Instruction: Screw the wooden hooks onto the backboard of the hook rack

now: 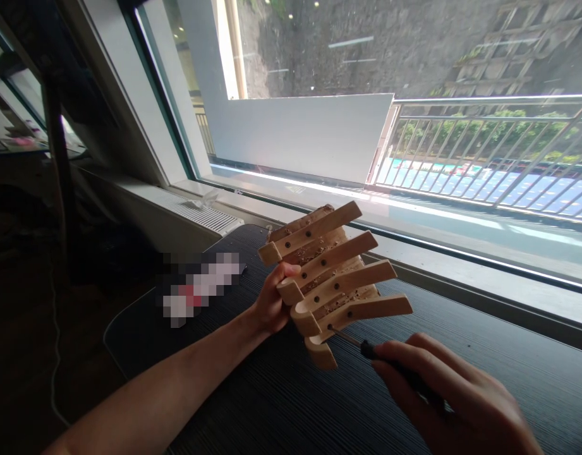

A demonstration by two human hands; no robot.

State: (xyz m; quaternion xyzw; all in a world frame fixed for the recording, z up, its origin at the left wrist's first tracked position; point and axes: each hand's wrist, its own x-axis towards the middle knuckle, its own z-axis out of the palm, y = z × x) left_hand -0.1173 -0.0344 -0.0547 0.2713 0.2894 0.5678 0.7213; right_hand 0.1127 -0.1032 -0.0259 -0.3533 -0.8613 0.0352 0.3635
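Observation:
My left hand (273, 297) is closed around the near left side of a wooden hook rack (340, 237), thumb on its face. The rack is a brown, rough-edged board with several pale wooden hooks (361, 273) fixed across it, each with dark screws. It is held tilted above the table. In my right hand (454, 392) is a screwdriver (366, 349) with a black handle, which the fingers wrap round. Its thin shaft reaches left to a screw (331, 327) in the lowest hook; the exact contact at the tip is too small to tell.
Beneath the rack is a dark, wood-grained table (253, 404) with a rounded left corner. A blurred-out item (200, 287) lies on it at the left. Behind run a window sill (442, 259) and large window. A vent grille (196, 212) stands back left, and a cable (57, 354) hangs below.

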